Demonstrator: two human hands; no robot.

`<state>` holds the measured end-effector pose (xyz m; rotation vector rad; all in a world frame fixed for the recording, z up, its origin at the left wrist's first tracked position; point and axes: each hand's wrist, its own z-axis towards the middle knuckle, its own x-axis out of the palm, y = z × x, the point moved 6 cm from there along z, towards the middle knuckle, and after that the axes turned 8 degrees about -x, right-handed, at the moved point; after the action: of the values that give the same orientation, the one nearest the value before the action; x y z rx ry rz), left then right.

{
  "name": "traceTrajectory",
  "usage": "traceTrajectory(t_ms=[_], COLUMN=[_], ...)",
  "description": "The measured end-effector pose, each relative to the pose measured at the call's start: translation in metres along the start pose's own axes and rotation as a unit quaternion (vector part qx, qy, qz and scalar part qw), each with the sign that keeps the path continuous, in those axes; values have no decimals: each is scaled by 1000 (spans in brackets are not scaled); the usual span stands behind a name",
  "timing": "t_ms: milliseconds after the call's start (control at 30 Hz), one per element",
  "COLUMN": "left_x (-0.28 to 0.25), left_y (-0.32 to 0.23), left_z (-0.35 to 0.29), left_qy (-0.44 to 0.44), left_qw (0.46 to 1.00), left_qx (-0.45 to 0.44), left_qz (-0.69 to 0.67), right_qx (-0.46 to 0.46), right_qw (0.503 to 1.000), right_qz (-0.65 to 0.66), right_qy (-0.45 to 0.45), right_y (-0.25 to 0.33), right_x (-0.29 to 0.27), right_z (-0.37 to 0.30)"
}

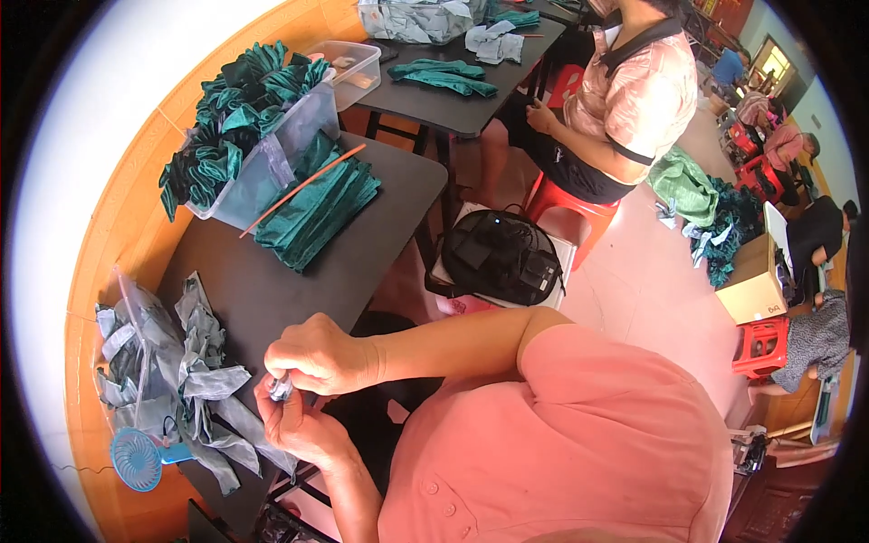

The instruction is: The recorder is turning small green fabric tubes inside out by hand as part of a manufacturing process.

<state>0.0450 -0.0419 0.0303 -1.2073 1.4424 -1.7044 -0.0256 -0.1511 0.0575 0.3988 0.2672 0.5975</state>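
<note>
A: What do we make out of the room?

B: A pale wall and wood panelling curve along the left, and black fisheye corners cut off the edges. We see a seated co-worker (643, 95) at the top, head partly out of view; the figures at far right are too small to read.

A: And on our dark counter (272, 299)?

B: Green cloth strips (312, 231) lie stacked with a thin stick (303, 190) across them. Behind, a clear tub (294, 127) overflows with gathered green cloth (258, 90), hiding whatever is underneath. Nearer us are crumpled grey strips (204, 348) and a blue fan (138, 459), whose cord we lose at the rim.

A: How is each grip?

B: Both closed. Our right hand (317, 353) pinches a small grey piece (280, 389) from above; our left hand (303, 430) has it between thumb and fingers from below.

A: Where exactly is it?

B: Between the fingertips, just off the counter's near edge. Our fingers cover most of it, so we cannot tell its full shape.
</note>
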Motion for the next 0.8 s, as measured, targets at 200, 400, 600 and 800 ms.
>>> traceTrajectory(t_ms=[200, 400, 600, 800], left_x=[-8, -12, 13, 14], left_y=[15, 5, 28, 10], left_z=[-12, -38, -96, -57], left_qy=[200, 344, 502, 506], left_qw=[964, 898, 747, 749], left_qx=[-174, -268, -436, -324], left_qz=[4, 52, -19, -278], right_qx=[52, 155, 262, 39], right_qw=[991, 949, 863, 982], right_qz=[101, 217, 369, 8], right_qy=[75, 171, 224, 187], right_y=[-5, 13, 19, 22], right_x=[-9, -5, 18, -24], right_z=[-9, -16, -41, 9])
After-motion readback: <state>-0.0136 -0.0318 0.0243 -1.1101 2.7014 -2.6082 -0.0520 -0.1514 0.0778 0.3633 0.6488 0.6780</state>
